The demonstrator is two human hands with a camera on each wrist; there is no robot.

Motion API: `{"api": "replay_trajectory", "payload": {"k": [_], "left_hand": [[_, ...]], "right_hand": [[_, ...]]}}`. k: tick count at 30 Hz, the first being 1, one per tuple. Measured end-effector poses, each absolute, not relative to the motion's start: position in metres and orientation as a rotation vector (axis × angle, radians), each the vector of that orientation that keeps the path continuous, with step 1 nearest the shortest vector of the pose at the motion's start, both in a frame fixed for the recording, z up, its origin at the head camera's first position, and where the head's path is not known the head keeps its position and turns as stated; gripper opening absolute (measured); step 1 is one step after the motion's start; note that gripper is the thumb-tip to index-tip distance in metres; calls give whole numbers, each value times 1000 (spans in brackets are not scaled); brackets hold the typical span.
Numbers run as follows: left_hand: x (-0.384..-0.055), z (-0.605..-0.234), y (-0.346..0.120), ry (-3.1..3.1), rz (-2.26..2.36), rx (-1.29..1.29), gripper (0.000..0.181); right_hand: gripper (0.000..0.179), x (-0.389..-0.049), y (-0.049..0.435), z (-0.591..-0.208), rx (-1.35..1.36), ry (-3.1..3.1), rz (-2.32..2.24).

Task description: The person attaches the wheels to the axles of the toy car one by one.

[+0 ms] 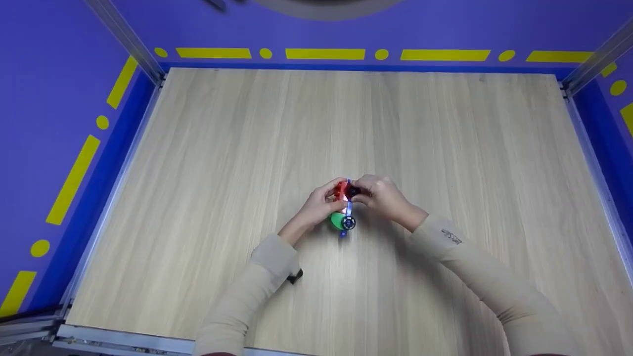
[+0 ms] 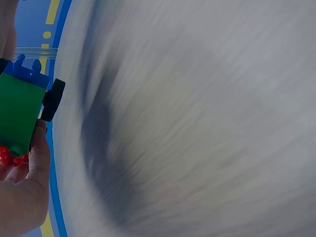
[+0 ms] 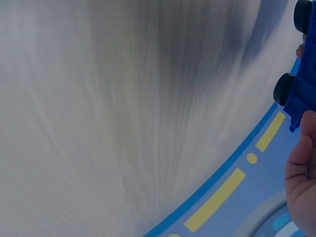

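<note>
A small toy vehicle built of blocks is held up in front of me between both hands. It has a blue base, black wheels, a green block and a red part. My left hand grips it around the red part, thumb on the near side. From the other side, my right hand pinches the far end beside a dark wheel; its fingertips partly hide that spot. Nearer to me, another black wheel shows beside the green block.
Beneath the hands spreads a wood-grain tabletop. Blue walls with yellow dashes and metal rails border it at the back and sides. A small black object sits at the left sleeve's cuff.
</note>
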State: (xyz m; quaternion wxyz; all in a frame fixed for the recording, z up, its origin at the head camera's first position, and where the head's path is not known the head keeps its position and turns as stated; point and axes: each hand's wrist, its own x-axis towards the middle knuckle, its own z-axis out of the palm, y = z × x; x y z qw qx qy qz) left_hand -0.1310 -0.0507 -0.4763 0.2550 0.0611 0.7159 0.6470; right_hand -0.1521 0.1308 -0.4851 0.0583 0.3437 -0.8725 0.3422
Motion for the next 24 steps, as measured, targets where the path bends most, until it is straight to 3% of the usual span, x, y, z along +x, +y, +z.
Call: {"api": "replay_trajectory", "payload": {"k": [9,24], "left_hand": [[-136,-502,-49,1960,1714,150,61],[-136,-497,-51,1921,1734,211,57]], "right_hand": [[23,-153,135,-485,1117,-2653,1009],[21,-153,140,-490,1133,-2690,1122]]}}
